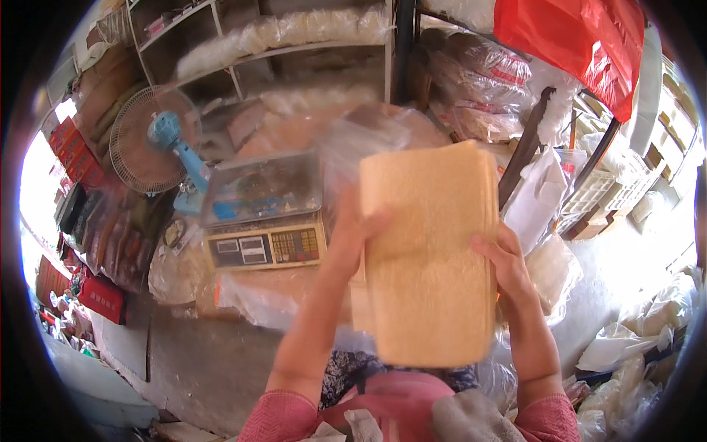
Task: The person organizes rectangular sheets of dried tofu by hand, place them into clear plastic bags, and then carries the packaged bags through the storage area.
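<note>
Between my two hands is a thick stack of flat tan sheets (431,259), perhaps cloth or paper, with rounded corners and layered edges on the right. My left hand (356,229) grips its left edge, thumb across the front. On the right edge, my right hand (502,257) holds it the same way. The stack is raised above my lap and hides part of the table behind. Just past my left hand lies a blurred clear plastic bag (367,135). A yellowed digital scale (265,243) with a keypad stands left of the stack.
A clear plastic tray (265,190) holding small items sits on the scale. Left of it is a blue fan (165,132). Shelving (309,52) bearing plastic-wrapped goods runs behind. At right are a red plastic sheet (574,50), white crates (591,193) and bagged goods (480,77).
</note>
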Demonstrator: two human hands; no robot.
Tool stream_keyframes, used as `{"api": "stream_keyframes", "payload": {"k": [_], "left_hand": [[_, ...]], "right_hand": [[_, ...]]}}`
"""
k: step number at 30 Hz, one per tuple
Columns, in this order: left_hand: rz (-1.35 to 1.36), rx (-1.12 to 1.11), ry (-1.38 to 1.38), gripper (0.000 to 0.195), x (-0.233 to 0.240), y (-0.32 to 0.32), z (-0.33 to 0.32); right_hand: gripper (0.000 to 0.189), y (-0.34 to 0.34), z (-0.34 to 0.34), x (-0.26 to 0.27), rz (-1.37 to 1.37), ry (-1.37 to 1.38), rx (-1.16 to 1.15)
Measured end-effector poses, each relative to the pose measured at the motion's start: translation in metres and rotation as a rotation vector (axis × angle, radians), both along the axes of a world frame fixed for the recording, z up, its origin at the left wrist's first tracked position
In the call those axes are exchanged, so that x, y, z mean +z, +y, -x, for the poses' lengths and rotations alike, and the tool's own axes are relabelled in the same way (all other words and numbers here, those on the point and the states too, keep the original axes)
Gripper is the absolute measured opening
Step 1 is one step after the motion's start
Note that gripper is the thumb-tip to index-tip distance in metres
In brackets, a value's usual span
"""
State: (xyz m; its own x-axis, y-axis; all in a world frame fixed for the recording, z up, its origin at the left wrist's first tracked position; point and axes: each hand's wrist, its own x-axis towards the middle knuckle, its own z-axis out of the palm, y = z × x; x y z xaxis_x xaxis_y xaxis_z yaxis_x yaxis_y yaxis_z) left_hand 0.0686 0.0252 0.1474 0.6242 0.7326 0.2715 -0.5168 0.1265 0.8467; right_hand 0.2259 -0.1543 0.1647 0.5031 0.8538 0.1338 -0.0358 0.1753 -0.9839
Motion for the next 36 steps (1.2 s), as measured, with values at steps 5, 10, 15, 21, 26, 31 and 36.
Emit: {"api": "stream_keyframes", "payload": {"k": [5,10,15,21,26,31,36], "left_hand": [[0.354,-0.156,0.198,0.039,-0.031,0.006,-0.015],[0.187,-0.032,0.376,0.045,-0.051,-0.015,-0.018],[0.076,-0.167,0.274,0.071,-0.075,-0.023,0.035],[-1.58,0.117,0.94,0.075,-0.115,-0.021,0.079],[-1.691,0.415,0.82,0.044,-0.147,-0.006,0.079],[-1.432,0.515,0.604,0.017,-0.094,-0.002,0.055],[-1.46,0.489,0.473,0.017,-0.087,-0.004,0.057]], "right_hand": [[0.038,-0.009,-0.003,-0.022,0.119,0.431,0.013],[0.043,-0.023,-0.004,-0.042,0.299,0.291,-0.109],[0.042,-0.087,-0.044,-0.069,0.204,0.263,-0.333],[0.048,-0.162,-0.114,-0.117,0.213,0.243,0.059],[0.044,-0.09,-0.045,-0.096,0.764,-0.044,0.597],[0.044,-0.022,0.015,-0.098,0.783,-0.204,0.775],[0.045,-0.035,-0.001,-0.149,0.47,0.152,0.355]]}}
